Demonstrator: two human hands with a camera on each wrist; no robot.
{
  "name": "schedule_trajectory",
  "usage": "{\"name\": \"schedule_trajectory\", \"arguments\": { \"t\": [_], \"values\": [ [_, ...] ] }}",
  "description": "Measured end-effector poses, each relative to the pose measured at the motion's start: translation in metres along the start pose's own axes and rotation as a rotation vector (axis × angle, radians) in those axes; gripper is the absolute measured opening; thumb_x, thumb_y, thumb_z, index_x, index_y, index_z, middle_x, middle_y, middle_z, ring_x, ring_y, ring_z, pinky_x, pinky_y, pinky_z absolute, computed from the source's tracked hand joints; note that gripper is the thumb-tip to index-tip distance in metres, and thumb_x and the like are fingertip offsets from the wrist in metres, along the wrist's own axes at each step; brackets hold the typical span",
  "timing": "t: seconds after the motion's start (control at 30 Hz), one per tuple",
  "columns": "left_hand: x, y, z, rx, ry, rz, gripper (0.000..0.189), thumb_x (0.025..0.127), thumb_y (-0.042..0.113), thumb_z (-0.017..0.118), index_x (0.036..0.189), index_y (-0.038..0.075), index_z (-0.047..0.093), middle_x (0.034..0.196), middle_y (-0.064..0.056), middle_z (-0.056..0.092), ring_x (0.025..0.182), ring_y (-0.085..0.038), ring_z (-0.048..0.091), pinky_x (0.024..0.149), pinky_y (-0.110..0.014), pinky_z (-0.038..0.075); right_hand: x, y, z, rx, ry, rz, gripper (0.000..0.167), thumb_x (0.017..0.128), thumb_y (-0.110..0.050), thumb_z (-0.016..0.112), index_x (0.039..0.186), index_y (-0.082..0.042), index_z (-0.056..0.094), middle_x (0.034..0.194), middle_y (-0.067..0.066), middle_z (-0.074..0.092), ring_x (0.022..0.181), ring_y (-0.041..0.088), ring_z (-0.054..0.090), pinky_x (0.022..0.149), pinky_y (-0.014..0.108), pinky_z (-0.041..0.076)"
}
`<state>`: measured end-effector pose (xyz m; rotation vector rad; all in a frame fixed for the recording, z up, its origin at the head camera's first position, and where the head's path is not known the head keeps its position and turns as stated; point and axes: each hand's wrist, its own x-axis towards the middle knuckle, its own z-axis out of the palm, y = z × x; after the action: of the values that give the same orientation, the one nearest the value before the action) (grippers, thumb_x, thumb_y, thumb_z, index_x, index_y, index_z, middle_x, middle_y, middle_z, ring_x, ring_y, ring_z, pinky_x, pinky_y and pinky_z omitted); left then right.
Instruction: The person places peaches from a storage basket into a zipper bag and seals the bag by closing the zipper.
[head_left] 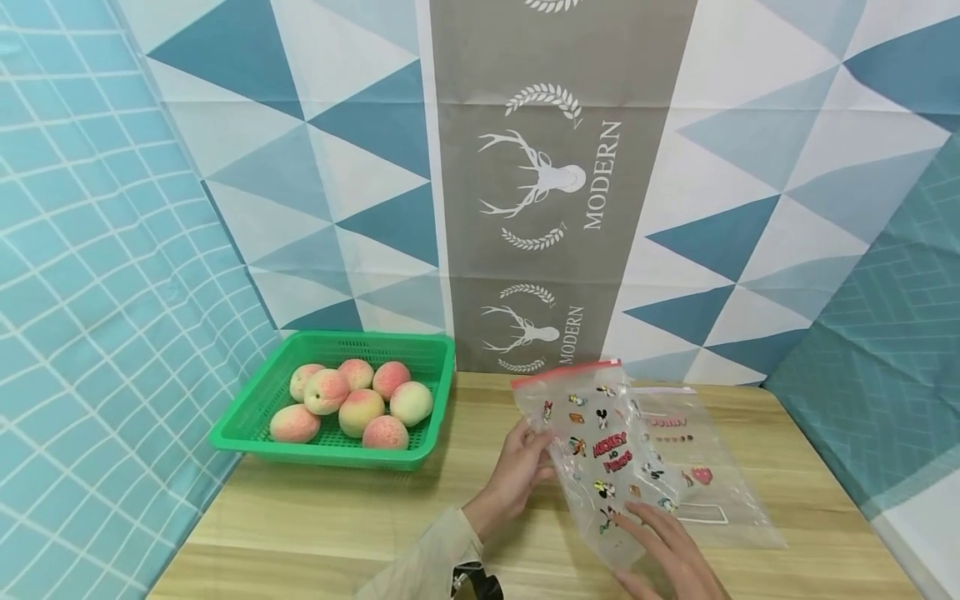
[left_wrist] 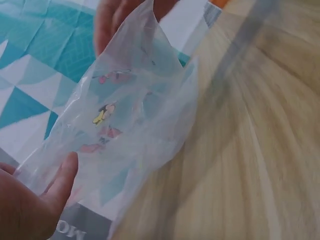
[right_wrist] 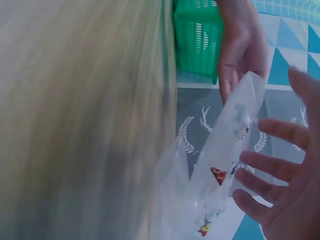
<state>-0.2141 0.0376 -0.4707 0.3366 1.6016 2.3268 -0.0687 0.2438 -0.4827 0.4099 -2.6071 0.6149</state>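
A clear zip bag [head_left: 606, 467] with a red zip edge and cartoon prints stands tilted above the table. My left hand [head_left: 517, 471] holds it by its left edge; in the left wrist view the thumb lies along the plastic [left_wrist: 132, 117]. My right hand [head_left: 669, 552] is at the bag's lower right, its fingertips against or close to the print side. In the right wrist view that hand [right_wrist: 292, 175] shows its fingers spread beside the bag. A second clear zip bag [head_left: 723, 479] with a white zip lies flat on the table, partly hidden behind the first.
A green basket [head_left: 322, 452] stands at the left of the wooden table [head_left: 330, 533], with several peaches [head_left: 362, 411] in it. Patterned cloth [head_left: 360, 167] hangs behind the table, and blue-green cloths cover both sides.
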Motion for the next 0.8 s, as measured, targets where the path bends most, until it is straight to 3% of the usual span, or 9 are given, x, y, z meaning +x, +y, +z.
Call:
{"name": "schedule_trajectory", "arguments": {
  "t": [0.13,0.2,0.37,0.4,0.47,0.6,0.67,0.73,0.8],
  "values": [
    [-0.007,0.008,0.002,0.062,0.014,0.067,0.040,0.104,0.017,0.051,0.143,0.013,0.047,0.124,-0.014,0.066,0.101,-0.025,0.069,0.083,-0.044,0.058,0.012,-0.013,-0.013,0.001,-0.053,0.143,0.044,0.090,-0.041,0.073,0.129,-0.022,0.065,0.132,-0.003,0.059,0.117,0.020,0.055,0.092,0.051,0.051],
    [-0.011,0.012,0.003,0.089,0.015,0.099,0.045,0.104,0.017,0.051,0.148,0.014,0.043,0.129,-0.014,0.064,0.103,-0.026,0.068,0.085,-0.045,0.057,0.018,-0.018,-0.020,0.025,-0.073,0.188,0.044,0.094,-0.040,0.069,0.132,-0.019,0.063,0.133,-0.001,0.057,0.119,0.023,0.053,0.094,0.056,0.049],
    [-0.025,0.019,0.005,0.149,0.010,0.199,0.050,0.104,0.015,0.052,0.151,0.012,0.037,0.135,-0.015,0.060,0.106,-0.029,0.067,0.088,-0.043,0.056,0.036,-0.023,-0.039,0.048,-0.062,0.193,0.047,0.096,-0.038,0.066,0.137,-0.018,0.058,0.136,0.003,0.054,0.120,0.027,0.051,0.093,0.062,0.048],
    [-0.028,0.019,0.005,0.161,0.005,0.223,0.050,0.104,0.014,0.052,0.151,0.011,0.036,0.135,-0.015,0.060,0.107,-0.030,0.067,0.088,-0.041,0.056,0.040,-0.023,-0.042,0.039,-0.042,0.172,0.047,0.095,-0.037,0.068,0.137,-0.018,0.058,0.135,0.003,0.055,0.120,0.025,0.051,0.092,0.060,0.049],
    [-0.033,0.020,0.006,0.176,-0.001,0.264,0.049,0.104,0.013,0.052,0.150,0.012,0.037,0.135,-0.015,0.059,0.108,-0.030,0.067,0.087,-0.037,0.056,0.047,-0.023,-0.047,0.044,0.009,0.118,0.048,0.093,-0.032,0.071,0.138,-0.019,0.058,0.136,0.003,0.055,0.120,0.023,0.051,0.102,0.042,0.048],
    [-0.040,0.022,0.007,0.181,-0.016,0.338,0.048,0.103,0.010,0.053,0.148,0.015,0.038,0.135,-0.015,0.058,0.109,-0.031,0.067,0.091,-0.035,0.055,0.062,-0.025,-0.054,0.038,0.145,-0.019,0.053,0.088,-0.017,0.076,0.138,-0.020,0.058,0.133,0.002,0.058,0.121,0.022,0.051,0.106,0.007,0.024],
    [-0.044,0.022,0.007,0.168,-0.029,0.368,0.047,0.103,0.009,0.054,0.147,0.015,0.038,0.135,-0.017,0.058,0.109,-0.031,0.067,0.093,-0.036,0.054,0.071,-0.028,-0.056,0.053,0.173,-0.047,0.054,0.088,-0.014,0.076,0.138,-0.020,0.058,0.131,0.003,0.059,0.121,0.024,0.052,0.111,0.015,0.025],
    [-0.047,0.022,0.008,0.140,-0.047,0.395,0.048,0.101,0.007,0.056,0.145,0.014,0.038,0.135,-0.019,0.057,0.110,-0.034,0.066,0.094,-0.038,0.053,0.082,-0.033,-0.058,0.062,0.174,-0.046,0.051,0.089,-0.015,0.076,0.137,-0.020,0.059,0.129,0.002,0.061,0.118,0.024,0.054,0.114,0.034,0.031],
    [-0.051,0.021,0.009,0.107,-0.065,0.406,0.048,0.100,0.006,0.058,0.143,0.013,0.038,0.135,-0.020,0.056,0.111,-0.035,0.066,0.094,-0.040,0.053,0.092,-0.037,-0.059,0.081,0.163,-0.056,0.050,0.090,-0.016,0.075,0.137,-0.021,0.059,0.126,0.002,0.062,0.115,0.022,0.056,0.107,0.052,0.036]
  ]
}}
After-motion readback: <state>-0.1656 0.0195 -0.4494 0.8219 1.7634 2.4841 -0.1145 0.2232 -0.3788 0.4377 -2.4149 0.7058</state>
